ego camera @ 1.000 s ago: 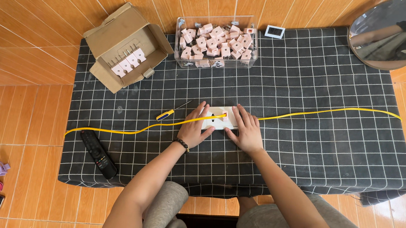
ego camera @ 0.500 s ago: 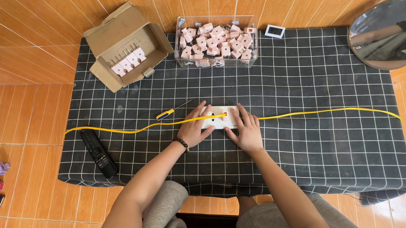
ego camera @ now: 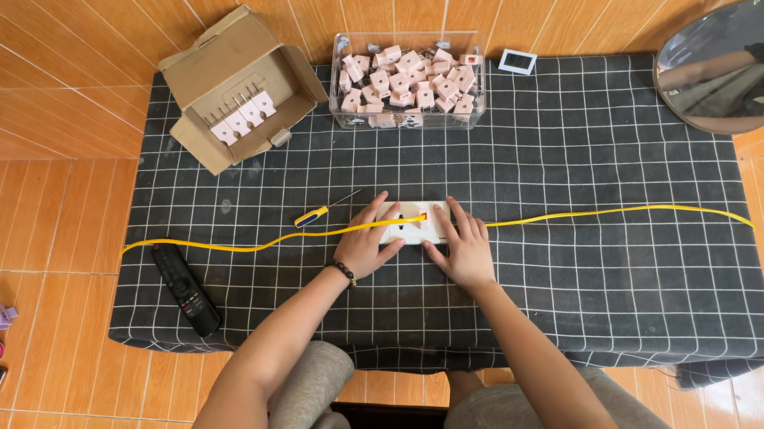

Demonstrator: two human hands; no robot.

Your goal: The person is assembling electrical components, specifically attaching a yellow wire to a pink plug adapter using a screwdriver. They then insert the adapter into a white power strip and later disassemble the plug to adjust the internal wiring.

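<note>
2 hands, left hand [ego camera: 365, 246], right hand [ego camera: 463, 251], on white plate [ego camera: 412, 228]

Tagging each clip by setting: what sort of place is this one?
Probably a home floor used for small assembly work: orange wood-look floor planks, a black grid-patterned cloth spread as a work surface, a black remote control, and a clear plastic tub of small pink parts.

A low table under a black cloth with a white grid [ego camera: 638, 298] stands on an orange wood-look tiled floor [ego camera: 61, 29]. Even daylight falls across it. A round mirror [ego camera: 748, 59] lies at the far right corner.
</note>
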